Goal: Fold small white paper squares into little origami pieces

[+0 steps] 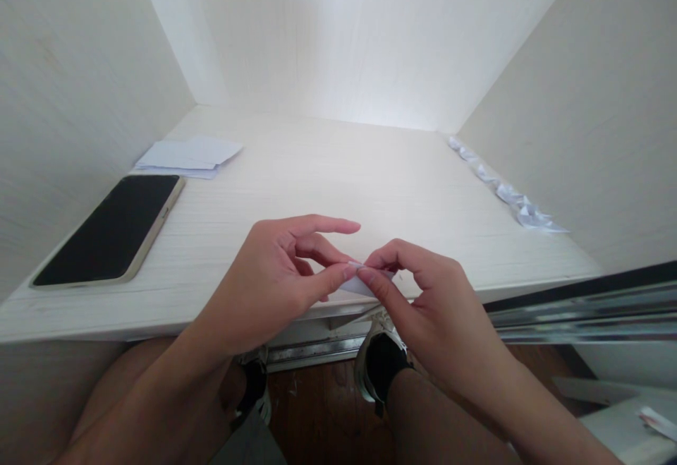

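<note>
A small folded piece of white paper (355, 283) is pinched between both my hands, just above the front edge of the pale wooden shelf (328, 176). My left hand (280, 274) grips its left end with thumb and middle finger, the index finger stretched out above. My right hand (423, 288) pinches the right end with curled fingers. Most of the paper is hidden by my fingers.
A black phone (108, 232) lies face up at the left. Behind it is a small stack of white paper sheets (187, 156). Several folded paper pieces (508, 193) line the right wall. Walls enclose three sides. My shoes (378, 363) stand on the dark floor below.
</note>
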`<state>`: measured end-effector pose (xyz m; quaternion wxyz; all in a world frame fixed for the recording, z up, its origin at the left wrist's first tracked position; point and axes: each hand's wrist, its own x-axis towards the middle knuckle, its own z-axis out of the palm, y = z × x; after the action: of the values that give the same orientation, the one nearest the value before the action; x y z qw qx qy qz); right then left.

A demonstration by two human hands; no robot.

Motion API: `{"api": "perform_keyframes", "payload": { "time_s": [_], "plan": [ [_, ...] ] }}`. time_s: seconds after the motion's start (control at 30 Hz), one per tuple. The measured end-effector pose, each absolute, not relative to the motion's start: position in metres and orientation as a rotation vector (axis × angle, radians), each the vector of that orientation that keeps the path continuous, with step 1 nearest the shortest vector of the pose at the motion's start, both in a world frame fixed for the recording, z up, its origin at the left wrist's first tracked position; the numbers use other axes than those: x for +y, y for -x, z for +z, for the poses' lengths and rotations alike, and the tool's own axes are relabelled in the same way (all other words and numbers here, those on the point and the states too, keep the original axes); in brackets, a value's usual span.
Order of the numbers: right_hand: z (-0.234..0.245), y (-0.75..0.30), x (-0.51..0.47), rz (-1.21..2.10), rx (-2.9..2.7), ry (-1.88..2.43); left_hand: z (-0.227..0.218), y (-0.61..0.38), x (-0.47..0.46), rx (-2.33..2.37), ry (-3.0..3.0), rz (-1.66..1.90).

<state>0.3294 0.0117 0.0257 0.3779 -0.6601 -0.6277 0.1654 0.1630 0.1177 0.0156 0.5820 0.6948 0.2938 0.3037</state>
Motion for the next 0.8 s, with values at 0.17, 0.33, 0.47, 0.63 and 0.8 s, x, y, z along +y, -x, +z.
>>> {"api": "perform_keyframes", "payload": {
  "time_s": [0.17,0.33,0.47,0.63,0.8],
  "plan": [
    [0.025,-0.330,0.011,0.273,-1.724,1.699,0.015,-0.165,0.116,0.667,-1.765,0.737],
    [0.022,-0.334,0.012,0.223,-1.544,1.658,0.010,-0.170,0.112,0.603,-1.821,0.871],
    [0.017,-0.337,0.011,0.213,-1.417,1.593,0.009,-0.171,0.110,0.527,-1.887,0.995],
    [0.014,-0.337,0.010,0.121,-1.454,1.540,0.009,-0.173,0.109,0.500,-1.918,1.067],
    [0.017,-0.335,0.011,-0.122,-1.549,1.594,0.004,-0.177,0.108,0.559,-1.869,1.076]
  ]
}}
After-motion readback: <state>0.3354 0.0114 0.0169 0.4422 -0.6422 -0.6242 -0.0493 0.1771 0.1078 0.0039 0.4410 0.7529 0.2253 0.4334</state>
